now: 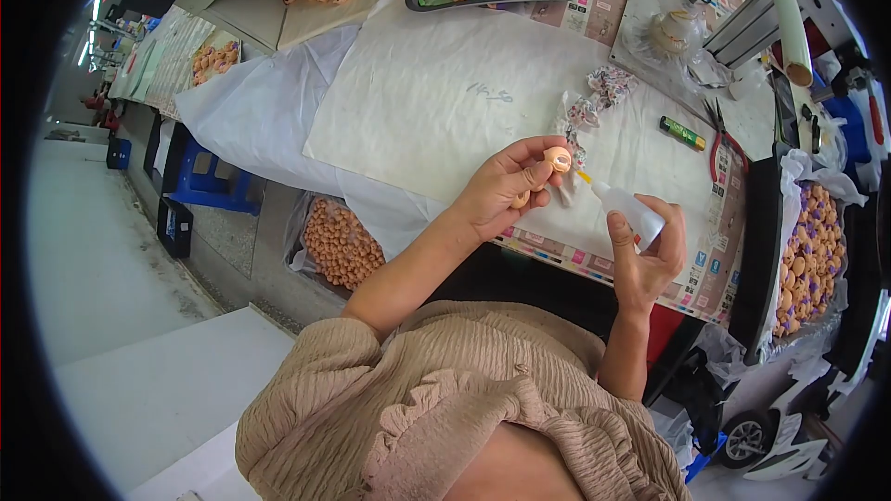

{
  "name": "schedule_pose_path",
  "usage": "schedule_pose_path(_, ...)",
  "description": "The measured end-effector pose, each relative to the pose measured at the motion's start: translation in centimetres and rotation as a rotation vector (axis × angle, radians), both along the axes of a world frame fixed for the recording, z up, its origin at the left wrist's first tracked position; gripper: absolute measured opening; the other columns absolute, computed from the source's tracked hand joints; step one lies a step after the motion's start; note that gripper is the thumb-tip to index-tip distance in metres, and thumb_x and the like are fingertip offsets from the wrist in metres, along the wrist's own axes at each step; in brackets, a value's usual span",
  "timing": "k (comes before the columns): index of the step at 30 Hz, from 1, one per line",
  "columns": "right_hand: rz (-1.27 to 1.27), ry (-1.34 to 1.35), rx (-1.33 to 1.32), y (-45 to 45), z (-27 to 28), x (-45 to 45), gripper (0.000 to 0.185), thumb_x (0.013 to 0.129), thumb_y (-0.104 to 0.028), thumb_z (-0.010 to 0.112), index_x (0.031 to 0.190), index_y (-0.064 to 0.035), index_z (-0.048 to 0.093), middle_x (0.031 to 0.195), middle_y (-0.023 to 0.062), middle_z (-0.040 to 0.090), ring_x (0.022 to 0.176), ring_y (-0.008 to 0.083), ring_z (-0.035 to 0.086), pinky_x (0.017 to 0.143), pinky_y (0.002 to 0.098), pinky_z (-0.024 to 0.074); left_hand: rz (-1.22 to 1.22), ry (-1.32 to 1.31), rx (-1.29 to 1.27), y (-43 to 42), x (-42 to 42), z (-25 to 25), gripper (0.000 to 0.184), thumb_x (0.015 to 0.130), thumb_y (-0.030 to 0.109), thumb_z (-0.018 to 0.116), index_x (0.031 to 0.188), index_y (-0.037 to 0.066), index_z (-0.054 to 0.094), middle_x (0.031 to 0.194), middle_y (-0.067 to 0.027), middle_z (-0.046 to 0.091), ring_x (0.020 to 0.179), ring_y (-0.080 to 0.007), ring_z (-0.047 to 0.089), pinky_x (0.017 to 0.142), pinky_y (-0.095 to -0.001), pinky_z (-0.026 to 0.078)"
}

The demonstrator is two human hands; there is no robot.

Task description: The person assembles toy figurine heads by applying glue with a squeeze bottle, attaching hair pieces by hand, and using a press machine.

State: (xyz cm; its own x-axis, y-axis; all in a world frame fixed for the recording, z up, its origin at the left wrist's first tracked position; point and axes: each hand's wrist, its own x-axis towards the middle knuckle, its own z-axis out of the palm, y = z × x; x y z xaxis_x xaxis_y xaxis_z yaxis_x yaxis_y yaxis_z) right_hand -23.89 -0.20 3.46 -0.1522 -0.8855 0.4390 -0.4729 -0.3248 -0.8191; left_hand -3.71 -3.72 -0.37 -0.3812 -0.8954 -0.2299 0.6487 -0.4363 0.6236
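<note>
My left hand (509, 187) pinches a small peach-coloured doll head (558, 160) between thumb and fingers, and a second peach piece (522, 199) shows lower in the same hand. My right hand (652, 255) is wrapped round a white squeeze bottle (631, 215). The bottle's yellow tip (584, 176) points toward the doll head, a short gap away from it. Both hands are above the front part of a white sheet (427, 93). Just behind them lies a crumpled patterned cloth (585, 111).
A dark tray (418, 2) of peach and purple pieces stands at the back. On the right are a green tube (682, 133), red-handled pliers (719, 144), a metal press (682, 28) and a box of parts (807, 260). A bag of peach pieces (342, 243) sits below, left.
</note>
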Motion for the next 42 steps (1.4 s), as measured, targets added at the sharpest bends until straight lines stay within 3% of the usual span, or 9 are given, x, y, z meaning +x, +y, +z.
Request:
schedule_pose_path(13,0.037,-0.013,-0.029,0.15,0.30,0.53,0.032,0.073,-0.013,0.082,0.096,-0.0020,0.063,0.080,0.0061,0.055,0.067,0.0144,0.051,0.056,0.0260,0.0402,0.012,0.057,-0.003,0.12,0.11,-0.09,0.042,0.090,0.008,0.063,0.130,0.009,0.053,0.120,-0.0031,0.059,0.085,-0.0064,0.057,0.060,-0.0193,0.043)
schedule_pose_path(16,0.051,-0.002,0.058,0.39,0.66,0.50,0.030,0.077,-0.015,0.079,0.097,-0.0011,0.061,0.087,0.0051,0.055,0.077,0.0143,0.053,0.067,0.0258,0.0429,0.013,0.059,-0.001,0.15,0.09,-0.07,0.042,0.090,0.007,0.063,0.130,0.009,0.053,0.122,-0.0036,0.059,0.085,-0.0064,0.057,0.060,-0.0193,0.043)
schedule_pose_path(21,0.051,-0.001,0.087,0.23,0.48,0.44,0.030,0.077,-0.015,0.079,0.097,-0.0011,0.061,0.086,0.0050,0.055,0.077,0.0141,0.053,0.066,0.0255,0.0427,0.016,0.052,-0.009,0.16,0.10,-0.13,0.042,0.089,0.007,0.063,0.130,0.009,0.053,0.122,-0.0041,0.058,0.086,-0.0063,0.057,0.060,-0.0188,0.043)
schedule_pose_path(24,0.034,-0.016,-0.011,-0.07,0.03,0.34,0.032,0.072,-0.014,0.082,0.096,-0.0025,0.064,0.080,0.0064,0.055,0.066,0.0148,0.052,0.055,0.0262,0.0400,0.014,0.055,-0.015,0.17,0.13,-0.21,0.042,0.089,0.006,0.063,0.130,0.009,0.053,0.122,-0.0040,0.058,0.086,-0.0061,0.057,0.060,-0.0185,0.043)
schedule_pose_path(42,-0.007,-0.003,0.020,-0.14,0.20,0.14,0.030,0.074,-0.013,0.081,0.096,-0.0025,0.063,0.081,0.0051,0.056,0.069,0.0134,0.052,0.058,0.0249,0.0411,0.018,0.063,0.003,0.11,0.17,-0.23,0.040,0.090,0.005,0.061,0.130,0.010,0.053,0.121,-0.0039,0.058,0.084,-0.0057,0.056,0.059,-0.0185,0.042)
